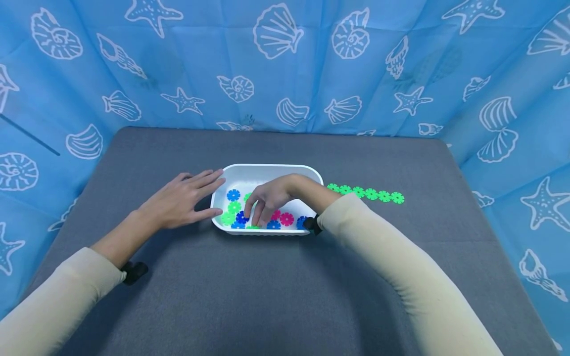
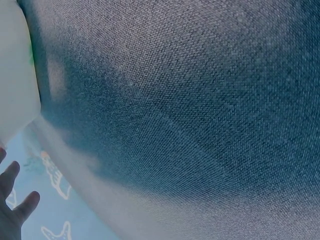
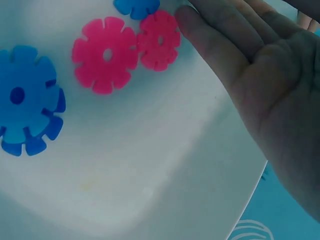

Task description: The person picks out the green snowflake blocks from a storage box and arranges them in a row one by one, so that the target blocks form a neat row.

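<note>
My right hand (image 1: 271, 198) reaches down into a white plastic tray (image 1: 267, 169), its fingers spread a little among notched plastic flower discs. Near the fingertips are a dark blue disc (image 1: 242, 217) and green discs, one partly hidden below the hand. Pink discs (image 3: 106, 55) lie beside the fingers in the right wrist view, and blue discs (image 3: 25, 95) are stacked farther left. My left hand (image 1: 182, 200) has its fingers extended, with the tips at the tray's left rim. Only some left fingers (image 2: 25, 207) show in the left wrist view.
On the grey cloth-covered table (image 1: 267, 287), a row of several green discs (image 1: 371, 194) stretches rightward from the tray. A blue curtain (image 1: 311, 64) with white shell prints hangs behind the table and at its sides.
</note>
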`<move>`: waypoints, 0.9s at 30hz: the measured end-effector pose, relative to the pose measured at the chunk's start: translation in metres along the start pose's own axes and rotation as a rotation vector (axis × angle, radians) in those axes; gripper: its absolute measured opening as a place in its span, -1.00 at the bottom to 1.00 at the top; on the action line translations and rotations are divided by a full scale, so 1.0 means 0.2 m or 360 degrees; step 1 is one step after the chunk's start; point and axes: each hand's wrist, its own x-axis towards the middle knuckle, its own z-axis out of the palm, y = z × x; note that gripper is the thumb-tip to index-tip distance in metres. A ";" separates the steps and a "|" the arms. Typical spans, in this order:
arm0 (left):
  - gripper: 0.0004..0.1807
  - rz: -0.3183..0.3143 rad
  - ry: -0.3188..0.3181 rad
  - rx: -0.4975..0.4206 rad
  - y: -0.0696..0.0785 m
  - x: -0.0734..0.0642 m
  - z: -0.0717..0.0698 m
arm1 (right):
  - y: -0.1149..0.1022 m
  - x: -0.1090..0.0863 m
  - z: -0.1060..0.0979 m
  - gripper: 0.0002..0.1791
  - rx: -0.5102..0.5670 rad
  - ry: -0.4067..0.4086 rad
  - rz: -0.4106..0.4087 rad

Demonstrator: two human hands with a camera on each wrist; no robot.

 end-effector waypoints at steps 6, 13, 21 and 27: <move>-0.08 0.0015 0.0025 -0.0002 0.00 0.00 0.00 | -0.02 0.01 0.02 -0.48 -0.0033 -0.0103 -0.0006; -0.08 0.0019 0.0025 0.0000 0.00 0.00 0.00 | -0.02 0.00 0.01 -0.47 -0.0043 -0.0129 -0.0033; -0.08 0.0023 0.0011 -0.0004 0.00 0.00 0.00 | -0.04 -0.03 -0.01 -0.39 0.0008 -0.0128 -0.0078; -0.08 0.0012 -0.0001 -0.0009 0.00 0.00 0.00 | -0.05 -0.03 0.00 -0.40 0.0015 -0.0082 -0.0111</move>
